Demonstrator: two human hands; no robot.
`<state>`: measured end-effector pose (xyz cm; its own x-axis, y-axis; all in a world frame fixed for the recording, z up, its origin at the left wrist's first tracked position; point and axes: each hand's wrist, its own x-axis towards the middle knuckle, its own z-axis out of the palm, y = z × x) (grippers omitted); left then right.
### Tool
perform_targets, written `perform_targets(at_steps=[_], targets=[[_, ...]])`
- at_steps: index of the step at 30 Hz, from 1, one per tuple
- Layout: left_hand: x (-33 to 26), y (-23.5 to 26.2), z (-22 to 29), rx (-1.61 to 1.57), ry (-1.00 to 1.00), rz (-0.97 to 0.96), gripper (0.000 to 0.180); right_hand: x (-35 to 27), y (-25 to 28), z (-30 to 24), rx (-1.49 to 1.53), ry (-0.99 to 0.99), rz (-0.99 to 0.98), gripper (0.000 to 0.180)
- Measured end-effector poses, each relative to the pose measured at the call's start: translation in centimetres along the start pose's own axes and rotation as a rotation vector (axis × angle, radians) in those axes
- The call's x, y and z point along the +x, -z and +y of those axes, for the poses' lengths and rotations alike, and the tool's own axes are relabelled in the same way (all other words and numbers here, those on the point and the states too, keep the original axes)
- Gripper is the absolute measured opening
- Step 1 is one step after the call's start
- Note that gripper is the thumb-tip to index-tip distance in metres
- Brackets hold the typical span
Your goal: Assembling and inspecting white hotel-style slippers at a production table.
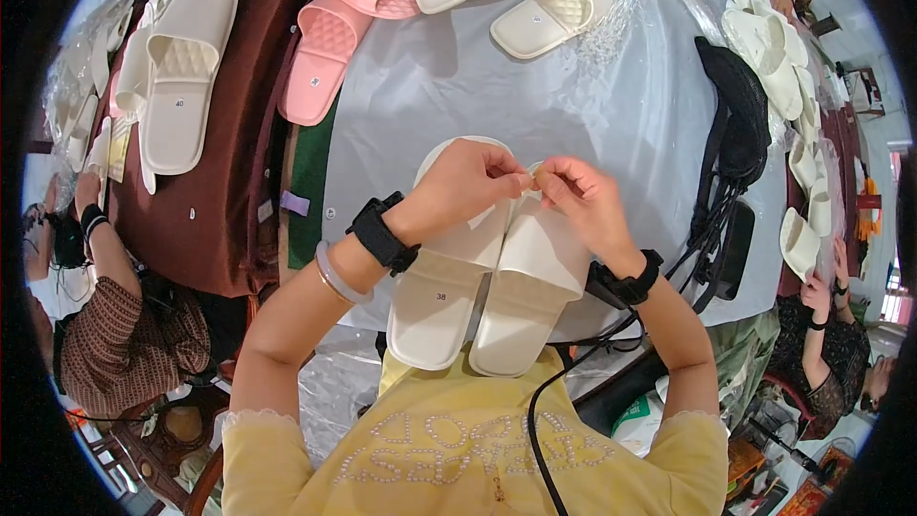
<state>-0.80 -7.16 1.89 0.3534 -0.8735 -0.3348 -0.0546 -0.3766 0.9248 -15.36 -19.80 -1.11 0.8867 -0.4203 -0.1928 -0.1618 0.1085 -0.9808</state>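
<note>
Pair of cream slippers: left slipper [435, 320] and right slipper [516, 325] are being kept side by side at the near table edge, heels toward the wearer's yellow top [478, 430], toe ends just below the fingers. Left hand [468, 182] is being held over the left slipper's toe end, partly hiding it; right hand [583, 201] is being held over the right one's. On both hands, thumb and index are being pinched narrow, tips nearly meeting between the toes; whether anything tiny is being gripped cannot be told.

Straps are being shown broad and smooth, soles thick, heels rounded, finish matte, foam-like. Beyond, diamond-quilted footbeds are being shown in a pink slipper [323, 57] and a cream slipper [549, 14]. Table is being covered by a smooth grey sheet [411, 105]; crinkled clear plastic [621, 10] and a black mesh pouch [737, 115] are being supported on it.
</note>
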Motion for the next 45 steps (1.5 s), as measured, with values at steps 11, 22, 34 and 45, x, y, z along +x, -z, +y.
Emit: perform_targets(at_steps=[11,22,34,45], targets=[[0.2,-0.1,-1.1,-0.045,-0.045,-0.055,0.02,-0.4,-1.2,-0.3,-0.596,0.438,0.063,0.008],[0.3,-0.2,-1.3,0.113,-0.148,-0.02,0.019,-0.2,-0.6,0.8,-0.313,0.227,0.059,0.011],[0.1,-0.2,-1.5,-0.012,-0.066,0.014,0.019,-0.2,-0.6,0.4,-0.199,0.111,0.058,0.01],[0.0,-0.5,-1.8,-0.075,-0.04,0.012,0.018,-0.3,-1.0,0.3,-0.216,0.101,0.105,0.012]])
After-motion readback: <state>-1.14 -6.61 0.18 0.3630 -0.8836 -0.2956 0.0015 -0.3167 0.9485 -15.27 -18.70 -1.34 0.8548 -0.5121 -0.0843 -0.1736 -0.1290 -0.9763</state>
